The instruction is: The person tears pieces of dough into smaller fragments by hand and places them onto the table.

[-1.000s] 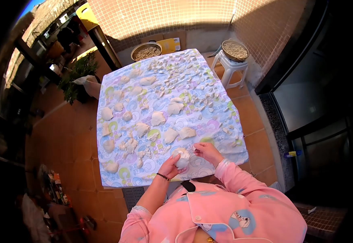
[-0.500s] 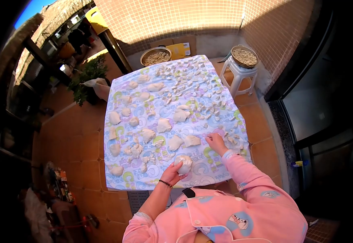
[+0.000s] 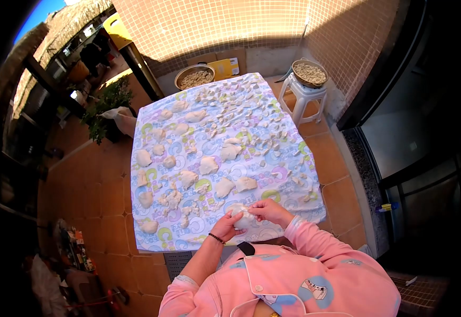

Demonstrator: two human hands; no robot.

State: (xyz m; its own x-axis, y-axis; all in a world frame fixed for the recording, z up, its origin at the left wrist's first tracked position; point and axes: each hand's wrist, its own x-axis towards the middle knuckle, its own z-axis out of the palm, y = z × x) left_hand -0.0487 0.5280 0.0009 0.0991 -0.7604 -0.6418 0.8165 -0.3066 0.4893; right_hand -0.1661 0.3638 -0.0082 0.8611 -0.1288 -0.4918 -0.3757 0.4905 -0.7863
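Note:
My left hand (image 3: 226, 227), with a dark bead bracelet at the wrist, is wrapped round a pale lump of what looks like dough (image 3: 243, 218) above the table's near edge. Bent inward from the right, my right hand (image 3: 270, 212) pinches the top right side of that same lump; its fingertips partly hide what they grip. Larger whitish lumps (image 3: 224, 187) lie in rough rows across the left and middle of the patterned cloth (image 3: 273, 230). Many small broken pieces (image 3: 230, 108) are scattered over the far right part.
Behind the table stands a round pan (image 3: 196, 78) of small pieces. A white stool (image 3: 303, 98) at the far right holds another filled basket (image 3: 310, 73). A potted plant (image 3: 109, 108) is on the left, and a dark door frame (image 3: 370, 158) on the right.
My right hand has moved left from over the cloth to the lump in my left hand and now pinches it. The view has shifted slightly.

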